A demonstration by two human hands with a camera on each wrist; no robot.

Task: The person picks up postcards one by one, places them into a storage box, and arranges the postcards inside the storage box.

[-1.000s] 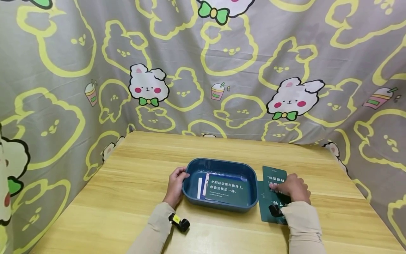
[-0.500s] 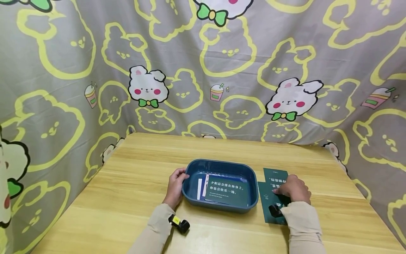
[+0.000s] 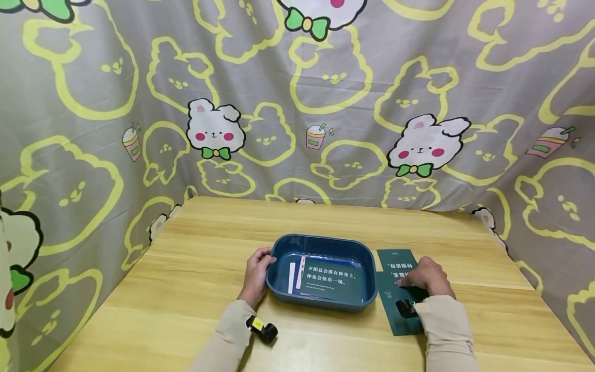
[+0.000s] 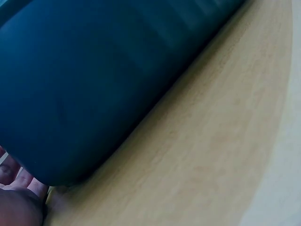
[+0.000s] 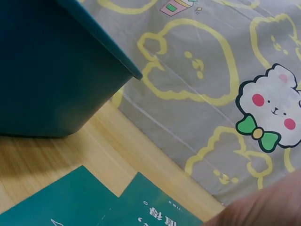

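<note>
A dark blue plastic tray (image 3: 321,305) stands on the table. My left hand (image 3: 255,274) grips its left end, thumb over the rim and fingers along the outer wall; a bit of this hand (image 4: 21,205) shows in the left wrist view. Inside the tray lies a green card (image 3: 332,281) with white writing, over other papers. To the tray's right, green cards (image 3: 388,299) overlap on the table. My right hand (image 3: 429,279) holds them at the right side, thumb on the face and the other fingertips hidden. The right wrist view catches two card corners (image 5: 155,202).
The wooden table (image 3: 162,299) carries the tray near its front middle. A grey curtain (image 3: 288,67) with yellow outlines and white bunnies hangs behind it and on both sides. Each wrist wears a small black camera (image 3: 267,331).
The green cards under my right hand have turned slightly and shifted left and toward me. My left hand keeps its grip on the tray, and the view has tilted slightly.
</note>
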